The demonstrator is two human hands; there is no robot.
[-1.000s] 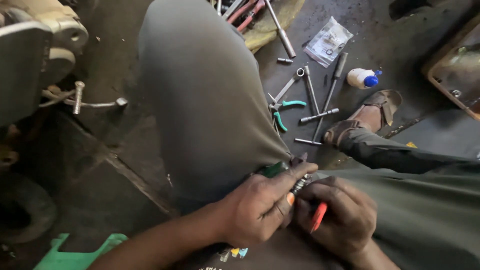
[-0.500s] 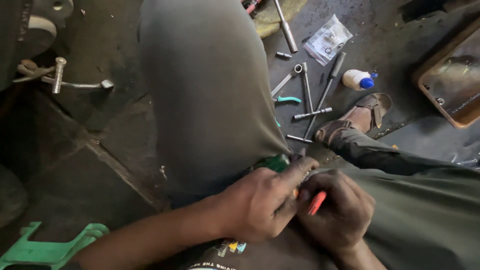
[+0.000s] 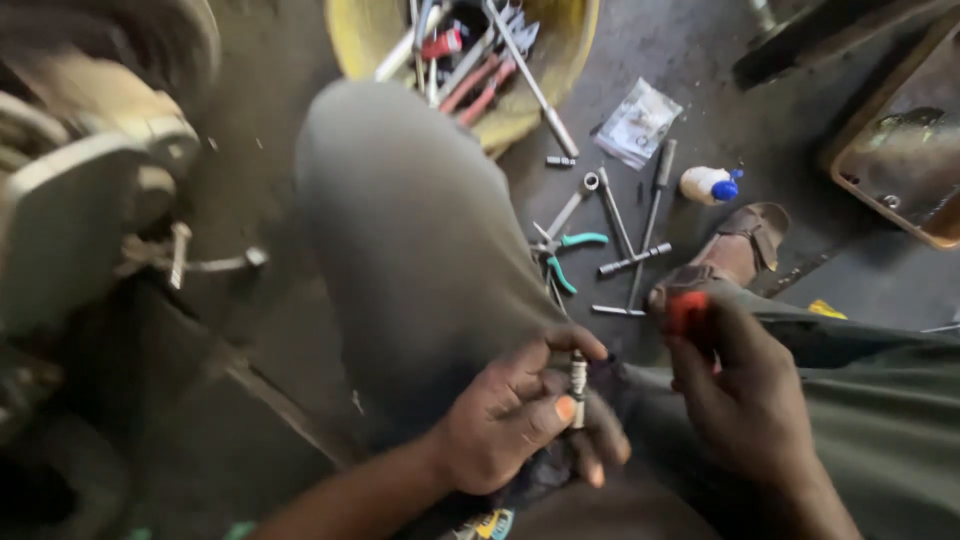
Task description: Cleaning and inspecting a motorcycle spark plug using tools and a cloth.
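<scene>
Your left hand point(image 3: 515, 420) pinches a small upright spark plug point(image 3: 577, 385) between thumb and fingers, over your lap. Your right hand point(image 3: 745, 400), just beside it, closes around a red-handled tool point(image 3: 688, 310). Beyond your knee, teal-handled pliers point(image 3: 562, 255), wrenches point(image 3: 640, 235) and a white bottle point(image 3: 708, 184) lie on the floor point(image 3: 700, 60), near a yellow bowl point(image 3: 560, 60) of tools.
</scene>
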